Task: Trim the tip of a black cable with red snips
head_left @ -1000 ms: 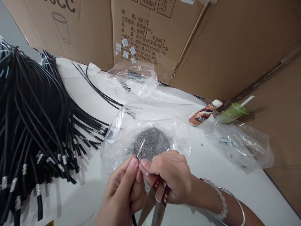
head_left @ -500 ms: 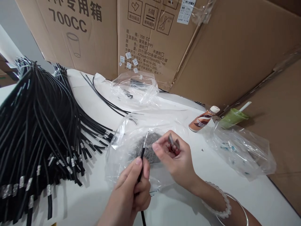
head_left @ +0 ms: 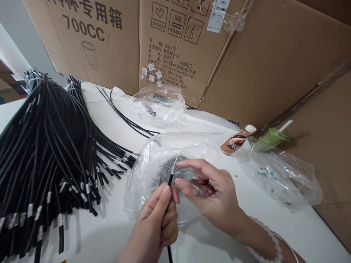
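Note:
My left hand [head_left: 161, 215] is closed round a black cable [head_left: 170, 179], with the thumb pressed near its upper end. Bare silvery shielding [head_left: 174, 165] sticks up from that end. Just to the right, my right hand [head_left: 214, 190] has thumb and index finger spread on either side of the stripped end, apart from it. Its other fingers keep a small red-handled cutting tool [head_left: 207, 187] in the palm; the tool's jaws are mostly hidden. Behind the hands, a clear plastic bag [head_left: 142, 171] holds a tangle of fine grey wire strands [head_left: 164, 175].
Large bundles of black cables [head_left: 55, 146] cover the left of the white table. Cardboard boxes [head_left: 115, 54] wall off the back. A drink bottle [head_left: 234, 140], a green cup [head_left: 274, 138] and another clear bag [head_left: 287, 175] stand or lie at right. More plastic [head_left: 164, 106] lies behind.
My right thumb and index finger have come apart from a pinch beside the stripped end. The tool has turned in the palm, its metal jaws now less visible. My left hand keeps the cable.

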The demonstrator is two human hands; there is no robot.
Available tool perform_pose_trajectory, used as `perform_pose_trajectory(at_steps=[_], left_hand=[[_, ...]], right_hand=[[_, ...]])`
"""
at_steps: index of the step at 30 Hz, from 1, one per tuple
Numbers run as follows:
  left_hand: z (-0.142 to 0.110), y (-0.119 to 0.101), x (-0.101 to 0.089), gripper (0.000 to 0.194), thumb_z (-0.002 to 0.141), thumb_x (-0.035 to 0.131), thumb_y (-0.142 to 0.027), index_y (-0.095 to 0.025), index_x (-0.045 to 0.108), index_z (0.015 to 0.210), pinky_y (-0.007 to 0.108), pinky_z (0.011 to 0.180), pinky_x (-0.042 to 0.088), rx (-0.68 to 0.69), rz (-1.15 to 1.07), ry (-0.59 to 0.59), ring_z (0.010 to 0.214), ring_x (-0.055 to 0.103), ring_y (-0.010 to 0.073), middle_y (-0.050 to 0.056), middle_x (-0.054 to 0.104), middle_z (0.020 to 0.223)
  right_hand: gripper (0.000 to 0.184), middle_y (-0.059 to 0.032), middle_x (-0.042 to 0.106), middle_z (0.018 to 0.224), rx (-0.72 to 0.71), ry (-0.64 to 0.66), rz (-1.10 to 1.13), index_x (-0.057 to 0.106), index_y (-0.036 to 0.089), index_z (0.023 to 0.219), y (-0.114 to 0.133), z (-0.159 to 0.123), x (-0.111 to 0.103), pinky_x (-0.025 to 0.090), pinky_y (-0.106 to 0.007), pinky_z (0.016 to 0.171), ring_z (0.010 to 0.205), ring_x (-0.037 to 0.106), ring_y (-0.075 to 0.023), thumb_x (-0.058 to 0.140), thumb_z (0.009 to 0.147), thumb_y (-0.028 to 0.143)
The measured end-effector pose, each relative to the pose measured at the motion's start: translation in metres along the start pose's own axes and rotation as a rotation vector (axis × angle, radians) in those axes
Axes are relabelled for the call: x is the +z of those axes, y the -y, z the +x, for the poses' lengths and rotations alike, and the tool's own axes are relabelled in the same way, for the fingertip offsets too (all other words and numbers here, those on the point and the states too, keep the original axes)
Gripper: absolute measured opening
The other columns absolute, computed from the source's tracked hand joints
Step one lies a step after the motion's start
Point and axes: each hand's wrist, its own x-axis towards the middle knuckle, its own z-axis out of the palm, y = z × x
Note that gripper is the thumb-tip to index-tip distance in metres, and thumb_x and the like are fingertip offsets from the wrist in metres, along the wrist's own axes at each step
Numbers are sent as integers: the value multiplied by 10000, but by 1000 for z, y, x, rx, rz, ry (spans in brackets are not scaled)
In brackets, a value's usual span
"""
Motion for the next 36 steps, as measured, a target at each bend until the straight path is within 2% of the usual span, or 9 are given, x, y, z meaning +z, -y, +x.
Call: perform_pose_trajectory(at_steps=[4, 11, 16, 19, 22, 27, 31, 33, 36], left_hand=[[2, 2, 1, 516, 661, 734, -604, -179, 443, 660, 167, 385, 134, 9, -22, -8, 388, 87, 7, -120, 243, 468], [1, -1, -2, 480, 661, 742, -592, -172, 509, 677, 151, 375, 134, 2, -45, -11, 381, 83, -3, -120, 249, 463], [-1, -1, -3, 453, 685, 744, -558, -173, 506, 694, 150, 400, 146, 11, -122, 4, 416, 78, 2, -112, 248, 494], [-2, 0, -6, 467, 617, 812, -511, -176, 500, 710, 140, 423, 196, -40, -183, -78, 443, 125, 10, -112, 229, 509], [-2, 1, -6, 493, 536, 866, -475, -187, 526, 747, 138, 423, 261, -68, -217, -207, 437, 243, 17, -96, 321, 522], [-3, -5, 5, 327, 650, 823, -301, -207, 616, 886, 164, 440, 394, -103, -204, -359, 470, 461, 61, -27, 568, 659], [-4, -8, 11, 257, 678, 787, -222, -216, 621, 874, 158, 473, 435, -76, -171, -436, 516, 519, 75, -19, 583, 680], [-3, -6, 9, 243, 671, 797, -276, -203, 613, 813, 150, 427, 388, -73, -116, -384, 457, 448, 63, -37, 504, 590], [-1, -2, 2, 357, 669, 791, -446, -176, 561, 711, 137, 371, 251, -55, -43, -204, 394, 222, 26, -83, 291, 490]], right_hand=[[162, 100, 453, 532, -60, -15, -65, 614, 186, 927, -4, 1, 0, 359, -136, 417, 400, 310, -26, 688, 783, 175], [73, 90, 488, 497, -73, -42, -118, 610, 169, 826, -6, 2, 2, 330, -137, 387, 380, 361, -25, 644, 784, 119], [86, 65, 521, 559, -246, -47, -193, 573, 161, 786, -11, -4, 5, 349, -167, 434, 455, 398, -39, 598, 816, 84], [133, 60, 498, 527, -348, -50, -300, 543, 148, 725, -9, -6, 8, 328, -195, 426, 454, 358, -49, 565, 847, 98], [186, 59, 479, 495, -395, -52, -382, 537, 142, 677, -7, -7, 12, 298, -215, 411, 439, 336, -54, 565, 856, 99], [236, 58, 430, 474, -460, -90, -472, 523, 141, 628, -7, -7, 16, 262, -240, 407, 435, 315, -64, 574, 855, 99], [151, 58, 500, 521, -432, 6, -390, 531, 149, 708, -8, -6, 11, 289, -217, 426, 440, 370, -57, 552, 846, 92], [98, 94, 457, 535, -341, 120, -244, 549, 159, 882, -4, -5, 3, 283, -195, 420, 427, 333, -46, 591, 806, 114], [308, 127, 268, 531, -142, 175, 11, 496, 201, 1014, 3, -1, -9, 233, -183, 402, 426, 220, -47, 657, 761, 130]])
